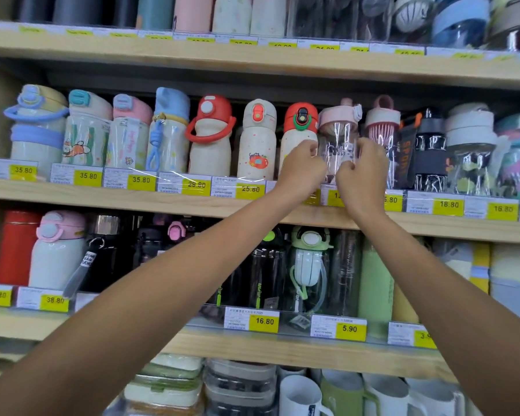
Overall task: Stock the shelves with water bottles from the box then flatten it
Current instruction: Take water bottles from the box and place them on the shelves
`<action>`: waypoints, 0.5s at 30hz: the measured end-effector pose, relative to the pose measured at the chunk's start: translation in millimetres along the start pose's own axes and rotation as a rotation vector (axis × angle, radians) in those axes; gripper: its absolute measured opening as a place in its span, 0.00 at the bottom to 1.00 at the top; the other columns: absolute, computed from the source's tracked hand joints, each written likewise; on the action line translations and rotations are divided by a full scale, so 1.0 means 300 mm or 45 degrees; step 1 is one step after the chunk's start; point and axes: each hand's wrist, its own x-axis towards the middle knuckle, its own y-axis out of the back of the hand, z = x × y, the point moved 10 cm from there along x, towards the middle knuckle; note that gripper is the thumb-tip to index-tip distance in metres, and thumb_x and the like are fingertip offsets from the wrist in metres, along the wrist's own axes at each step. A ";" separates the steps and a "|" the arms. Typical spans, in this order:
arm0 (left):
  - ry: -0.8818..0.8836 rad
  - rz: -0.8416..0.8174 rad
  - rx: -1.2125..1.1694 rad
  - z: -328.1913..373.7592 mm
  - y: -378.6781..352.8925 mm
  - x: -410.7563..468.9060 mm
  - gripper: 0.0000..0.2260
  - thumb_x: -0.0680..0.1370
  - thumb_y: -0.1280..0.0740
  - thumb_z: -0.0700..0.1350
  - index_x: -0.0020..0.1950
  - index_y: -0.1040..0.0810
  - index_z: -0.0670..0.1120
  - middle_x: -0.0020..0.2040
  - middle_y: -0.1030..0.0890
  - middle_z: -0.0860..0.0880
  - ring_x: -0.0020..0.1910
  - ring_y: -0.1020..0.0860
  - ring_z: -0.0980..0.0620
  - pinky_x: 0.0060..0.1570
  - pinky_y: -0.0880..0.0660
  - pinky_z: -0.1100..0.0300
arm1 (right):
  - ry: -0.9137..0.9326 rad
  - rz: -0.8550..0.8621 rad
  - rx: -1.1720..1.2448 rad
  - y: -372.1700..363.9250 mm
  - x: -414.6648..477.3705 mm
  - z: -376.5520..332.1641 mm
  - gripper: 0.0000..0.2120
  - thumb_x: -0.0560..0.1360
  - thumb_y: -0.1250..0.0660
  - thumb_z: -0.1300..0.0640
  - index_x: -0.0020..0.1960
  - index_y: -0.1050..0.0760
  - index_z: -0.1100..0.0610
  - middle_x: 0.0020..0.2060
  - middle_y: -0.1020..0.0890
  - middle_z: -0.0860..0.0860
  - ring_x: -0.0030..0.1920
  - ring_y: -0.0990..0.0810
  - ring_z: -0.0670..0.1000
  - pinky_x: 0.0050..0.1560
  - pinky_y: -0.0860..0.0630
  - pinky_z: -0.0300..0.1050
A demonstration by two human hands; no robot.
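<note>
On the middle shelf [132, 199], left grip [302, 169] and right grip [362, 172] pinch the upright clear bottle [338, 145], lid upward.

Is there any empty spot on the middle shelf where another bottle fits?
Hardly. The middle shelf is packed side by side. The one gap is a thin dark slot between the red-handled bottle and the cream dotted bottle, probably too narrow. The left hand and right hand grip the clear pink-lidded bottle between its neighbours. Free air runs above the lids.
</note>
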 end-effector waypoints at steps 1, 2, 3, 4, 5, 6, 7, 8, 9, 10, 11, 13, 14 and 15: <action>-0.006 -0.028 0.037 0.006 -0.024 0.005 0.13 0.74 0.44 0.39 0.57 0.28 0.45 0.56 0.25 0.46 0.55 0.28 0.48 0.48 0.32 0.60 | -0.029 -0.036 -0.003 -0.004 0.007 0.026 0.18 0.71 0.43 0.65 0.61 0.31 0.64 0.57 0.26 0.61 0.58 0.29 0.61 0.52 0.33 0.50; -0.003 -0.039 0.081 0.008 -0.044 0.012 0.14 0.74 0.44 0.39 0.59 0.27 0.42 0.57 0.24 0.45 0.56 0.27 0.47 0.49 0.31 0.59 | -0.053 -0.090 0.009 -0.013 0.006 0.044 0.17 0.71 0.43 0.65 0.60 0.31 0.64 0.55 0.25 0.61 0.56 0.27 0.61 0.48 0.33 0.49; 0.003 -0.040 0.114 0.008 -0.059 0.020 0.16 0.75 0.43 0.38 0.61 0.26 0.40 0.59 0.23 0.44 0.59 0.26 0.45 0.52 0.30 0.58 | -0.069 -0.148 0.023 -0.027 0.001 0.056 0.17 0.71 0.43 0.65 0.60 0.31 0.63 0.53 0.24 0.61 0.53 0.26 0.60 0.44 0.33 0.48; 0.007 -0.034 0.125 0.005 -0.072 0.029 0.16 0.75 0.43 0.37 0.60 0.25 0.39 0.58 0.22 0.43 0.59 0.26 0.45 0.53 0.30 0.57 | -0.076 -0.192 0.039 -0.036 -0.006 0.063 0.17 0.71 0.43 0.65 0.60 0.31 0.62 0.51 0.22 0.60 0.50 0.25 0.60 0.42 0.33 0.48; 0.000 -0.027 0.133 0.004 -0.080 0.033 0.13 0.74 0.43 0.36 0.56 0.25 0.39 0.55 0.21 0.43 0.57 0.25 0.44 0.48 0.29 0.57 | -0.076 -0.215 0.054 -0.045 -0.011 0.068 0.17 0.71 0.43 0.64 0.60 0.30 0.61 0.49 0.21 0.60 0.48 0.24 0.60 0.41 0.32 0.48; -0.005 -0.022 0.143 0.007 -0.083 0.032 0.10 0.74 0.43 0.36 0.51 0.25 0.39 0.49 0.22 0.44 0.52 0.25 0.45 0.41 0.31 0.58 | -0.076 -0.219 0.059 -0.050 -0.013 0.071 0.18 0.70 0.43 0.63 0.60 0.30 0.61 0.48 0.21 0.60 0.47 0.23 0.61 0.40 0.30 0.49; 0.002 -0.021 0.151 0.008 -0.087 0.031 0.07 0.74 0.43 0.36 0.47 0.27 0.41 0.45 0.24 0.45 0.47 0.26 0.45 0.37 0.34 0.59 | -0.082 -0.210 0.050 -0.050 -0.012 0.076 0.19 0.70 0.43 0.62 0.60 0.30 0.61 0.47 0.20 0.60 0.46 0.23 0.61 0.40 0.30 0.49; 0.012 -0.026 0.154 0.001 -0.090 0.035 0.06 0.73 0.43 0.37 0.46 0.28 0.41 0.44 0.25 0.45 0.45 0.28 0.46 0.36 0.36 0.58 | -0.097 -0.199 0.030 -0.048 -0.009 0.079 0.18 0.70 0.43 0.62 0.60 0.31 0.61 0.46 0.20 0.61 0.46 0.23 0.62 0.39 0.30 0.49; 0.011 -0.032 0.163 -0.001 -0.092 0.035 0.06 0.73 0.44 0.38 0.45 0.28 0.41 0.43 0.25 0.45 0.44 0.28 0.47 0.37 0.36 0.58 | -0.111 -0.191 0.000 -0.048 -0.004 0.084 0.17 0.71 0.42 0.62 0.59 0.31 0.61 0.46 0.21 0.61 0.46 0.23 0.62 0.38 0.32 0.49; 0.010 -0.033 0.182 -0.003 -0.094 0.037 0.06 0.73 0.44 0.40 0.44 0.29 0.41 0.42 0.25 0.45 0.43 0.29 0.47 0.38 0.36 0.57 | -0.126 -0.193 -0.039 -0.048 0.002 0.089 0.15 0.72 0.42 0.62 0.58 0.31 0.61 0.47 0.21 0.62 0.47 0.23 0.63 0.38 0.33 0.48; 0.012 -0.043 0.199 -0.002 -0.095 0.036 0.05 0.72 0.44 0.40 0.43 0.29 0.41 0.41 0.26 0.45 0.42 0.29 0.47 0.37 0.37 0.57 | -0.135 -0.201 -0.080 -0.050 0.006 0.089 0.14 0.72 0.41 0.61 0.58 0.31 0.62 0.48 0.21 0.62 0.48 0.23 0.63 0.38 0.33 0.48; 0.030 -0.066 0.234 0.006 -0.101 0.035 0.04 0.72 0.44 0.39 0.37 0.34 0.43 0.37 0.30 0.47 0.39 0.32 0.48 0.33 0.40 0.58 | -0.156 -0.211 -0.115 -0.050 0.017 0.091 0.12 0.72 0.40 0.60 0.55 0.31 0.62 0.49 0.22 0.62 0.49 0.24 0.63 0.39 0.33 0.48; 0.051 -0.069 0.243 0.008 -0.101 0.033 0.07 0.72 0.44 0.38 0.34 0.37 0.45 0.35 0.33 0.48 0.36 0.34 0.49 0.31 0.42 0.57 | -0.172 -0.206 -0.109 -0.049 0.021 0.094 0.12 0.71 0.39 0.60 0.54 0.31 0.62 0.49 0.22 0.62 0.49 0.24 0.63 0.39 0.32 0.48; 0.068 -0.070 0.239 0.007 -0.103 0.035 0.09 0.72 0.43 0.37 0.33 0.39 0.46 0.34 0.35 0.49 0.34 0.35 0.50 0.31 0.44 0.57 | -0.193 -0.200 -0.086 -0.049 0.025 0.099 0.13 0.71 0.39 0.60 0.54 0.31 0.61 0.48 0.21 0.61 0.48 0.23 0.63 0.39 0.30 0.49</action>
